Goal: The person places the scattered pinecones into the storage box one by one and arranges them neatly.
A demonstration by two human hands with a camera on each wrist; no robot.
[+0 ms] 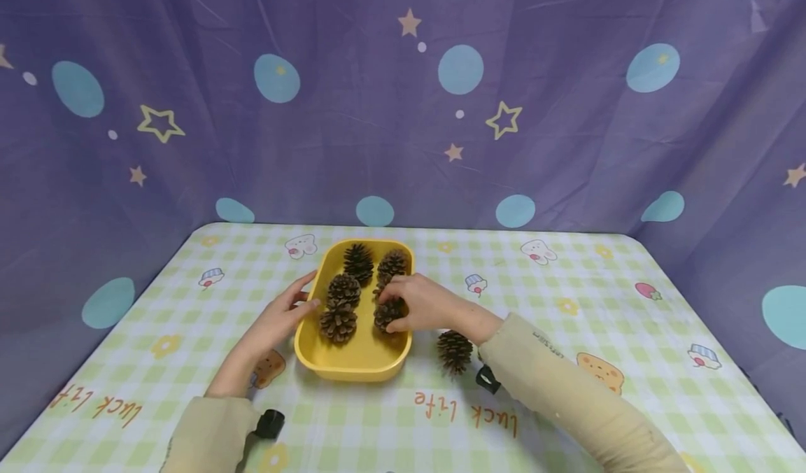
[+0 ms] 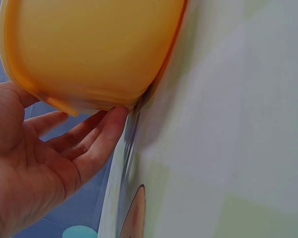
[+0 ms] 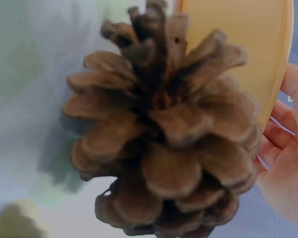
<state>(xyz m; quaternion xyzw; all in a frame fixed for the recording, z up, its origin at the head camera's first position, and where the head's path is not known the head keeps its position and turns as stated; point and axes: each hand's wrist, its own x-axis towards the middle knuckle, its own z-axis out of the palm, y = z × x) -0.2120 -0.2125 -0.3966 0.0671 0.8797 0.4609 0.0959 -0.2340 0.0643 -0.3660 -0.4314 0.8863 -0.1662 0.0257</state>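
Note:
A yellow plastic tub (image 1: 362,368) with rounded corners holds several brown pine cones. My left hand (image 1: 280,319) is at its left side, thumb over the rim and fingers against the outer wall; in the left wrist view those fingers (image 2: 116,124) touch the wall low down. My right hand (image 1: 422,304) reaches over the right rim and grips a pine cone (image 1: 386,317) inside the tub, partly hiding it. Another pine cone (image 1: 455,352) lies on the table under my right forearm; a pine cone (image 3: 169,134) fills the right wrist view, blurred by closeness.
Inside the tub, pine cones stand in two rows, among them one at the back left (image 1: 358,263) and one at the back right (image 1: 392,263). A green checked cloth (image 1: 554,389) with printed figures covers the table. A purple curtain (image 1: 378,144) hangs behind.

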